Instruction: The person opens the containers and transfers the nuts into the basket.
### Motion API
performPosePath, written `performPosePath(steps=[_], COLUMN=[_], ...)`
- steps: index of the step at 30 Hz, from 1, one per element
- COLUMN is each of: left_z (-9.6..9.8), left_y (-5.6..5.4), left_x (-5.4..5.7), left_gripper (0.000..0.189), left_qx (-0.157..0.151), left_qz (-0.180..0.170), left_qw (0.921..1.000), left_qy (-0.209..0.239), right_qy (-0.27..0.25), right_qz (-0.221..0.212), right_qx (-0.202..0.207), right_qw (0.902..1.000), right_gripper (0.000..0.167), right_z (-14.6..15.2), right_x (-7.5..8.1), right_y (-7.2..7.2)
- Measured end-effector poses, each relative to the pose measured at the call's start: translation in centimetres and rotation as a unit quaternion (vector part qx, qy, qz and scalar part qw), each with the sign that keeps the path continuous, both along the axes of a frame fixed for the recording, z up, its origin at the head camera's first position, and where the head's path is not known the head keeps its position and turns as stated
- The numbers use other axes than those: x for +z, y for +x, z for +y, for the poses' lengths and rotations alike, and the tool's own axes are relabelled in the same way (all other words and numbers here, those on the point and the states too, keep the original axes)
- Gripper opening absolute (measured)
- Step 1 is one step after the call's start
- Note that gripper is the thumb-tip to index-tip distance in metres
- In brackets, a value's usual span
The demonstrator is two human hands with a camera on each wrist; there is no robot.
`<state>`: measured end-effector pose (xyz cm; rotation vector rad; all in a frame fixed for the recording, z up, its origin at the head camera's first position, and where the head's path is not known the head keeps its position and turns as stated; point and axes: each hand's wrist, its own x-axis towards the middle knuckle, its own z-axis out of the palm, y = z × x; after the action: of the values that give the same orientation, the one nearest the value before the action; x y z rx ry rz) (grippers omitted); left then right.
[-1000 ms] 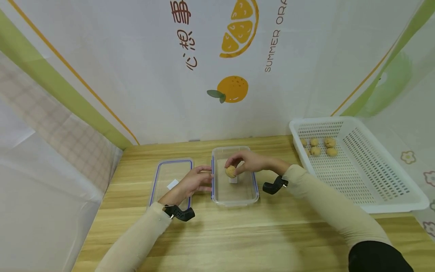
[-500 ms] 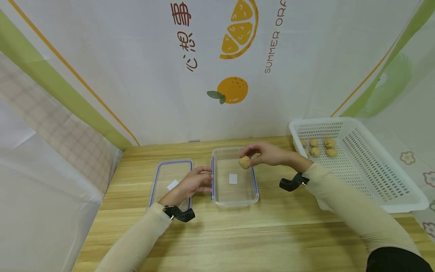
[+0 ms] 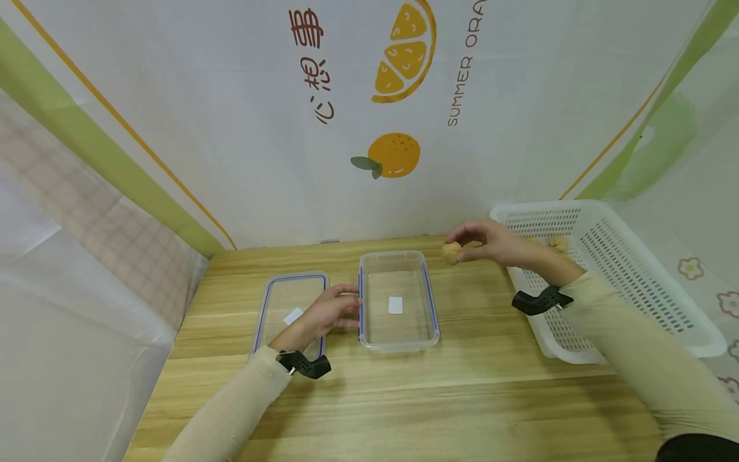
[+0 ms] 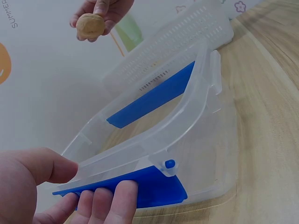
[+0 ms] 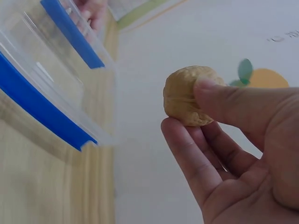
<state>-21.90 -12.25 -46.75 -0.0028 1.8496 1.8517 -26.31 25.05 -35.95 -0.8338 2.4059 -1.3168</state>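
Note:
My right hand [image 3: 482, 242] pinches a tan walnut [image 3: 451, 253] between thumb and fingertips, in the air between the box and the basket. In the right wrist view the walnut [image 5: 189, 95] shows its wrinkled shell and seam. A clear plastic box [image 3: 398, 333] with blue side clips stands lidless on the table, a white label on its bottom. My left hand [image 3: 333, 309] is at its left side. In the left wrist view, the left fingers [image 4: 122, 198] touch the blue clip [image 4: 154, 189] and the thumb lies near the rim.
Left of the box lies its clear lid [image 3: 297, 289] with a blue seal, partly under the left forearm. A white slotted basket [image 3: 629, 289] at the right holds walnuts [image 3: 559, 244], partly hidden by my right arm. A printed white curtain [image 3: 260, 160] hangs behind the table [image 3: 404, 410].
My right hand has carried the walnut from over the box up and right, towards the basket. The left hand stays at the box's side.

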Motion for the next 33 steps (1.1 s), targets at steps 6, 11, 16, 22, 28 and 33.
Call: performPosePath(steps=[6, 11, 16, 22, 28, 33], left_z=[-0.1, 0.0, 0.0, -0.1, -0.2, -0.1], left_y=[-0.1, -0.1, 0.0, -0.1, 0.0, 0.1], left_x=[-0.1, -0.1, -0.1, -0.2, -0.1, -0.1], left_gripper=[0.05, 0.05, 0.049, 0.049, 0.05, 0.051], left_qx=[-0.003, -0.003, 0.003, 0.002, -0.006, -0.005], left_qz=[0.001, 0.001, -0.001, -0.001, 0.006, 0.008], left_qw=[1.0, 1.0, 1.0, 1.0, 0.9999, 0.9999], left_qy=[0.0, -0.002, -0.003, -0.002, 0.01, 0.012], right_qy=[-0.023, -0.023, -0.028, 0.003, 0.026, 0.057], right_qz=[0.01, -0.001, -0.003, -0.016, -0.031, -0.039], right_qx=[-0.028, -0.051, -0.056, -0.123, -0.159, -0.157], right_qw=[0.9993, 0.9984, 0.9981, 0.9923, 0.9864, 0.9852], right_gripper=[0.033, 0.034, 0.037, 0.039, 0.044, 0.043], right_z=[2.4, 4.7, 6.9, 9.3, 11.1, 12.2], right_x=[1.0, 1.6, 1.7, 1.4, 0.7, 0.2], right_y=[0.4, 0.7, 0.8, 0.6, 0.4, 0.3])
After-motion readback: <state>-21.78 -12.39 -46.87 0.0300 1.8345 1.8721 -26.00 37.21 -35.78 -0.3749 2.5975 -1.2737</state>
